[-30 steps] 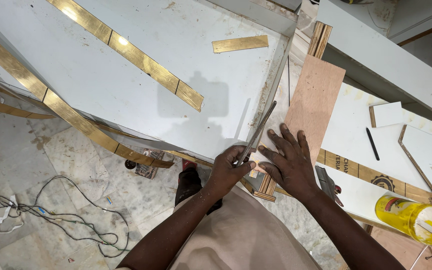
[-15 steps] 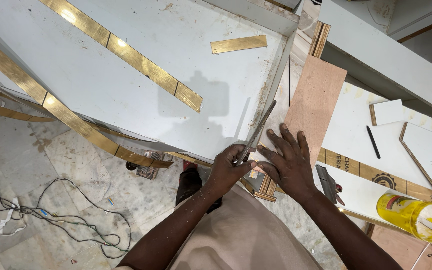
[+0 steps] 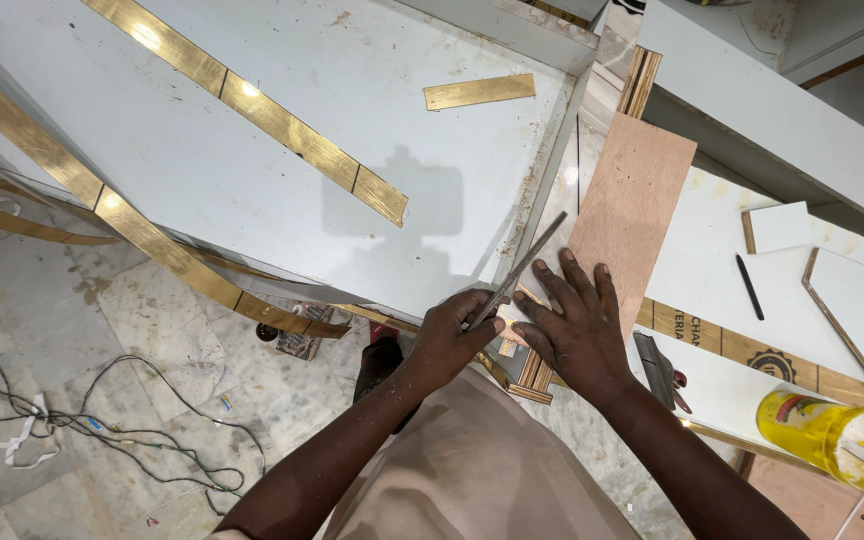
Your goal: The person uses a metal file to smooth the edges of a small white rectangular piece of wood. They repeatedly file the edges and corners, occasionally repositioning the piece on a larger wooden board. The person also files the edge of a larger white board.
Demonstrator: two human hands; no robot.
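My left hand (image 3: 452,338) is closed around the lower end of a thin flat metal tool (image 3: 522,265), like a file, that slants up to the right along the corner of a large white panel (image 3: 282,230). My right hand (image 3: 577,325) lies flat, fingers spread, just right of the tool. It presses on a small pale piece (image 3: 512,318) at the panel's corner and on the end of a plywood board (image 3: 632,200). The two hands almost touch. Gold metal strips (image 3: 252,105) run diagonally across the panel.
A loose gold strip (image 3: 479,91) lies near the panel's far edge. To the right are white boards with a black pen (image 3: 749,286), a small white block (image 3: 780,227), a grey hand tool (image 3: 657,365) and a yellow can (image 3: 832,435). Cables (image 3: 102,430) trail over the marble floor at left.
Both hands and the metal tool stay at the panel's corner, with only slight shifts of the tool and of the view.
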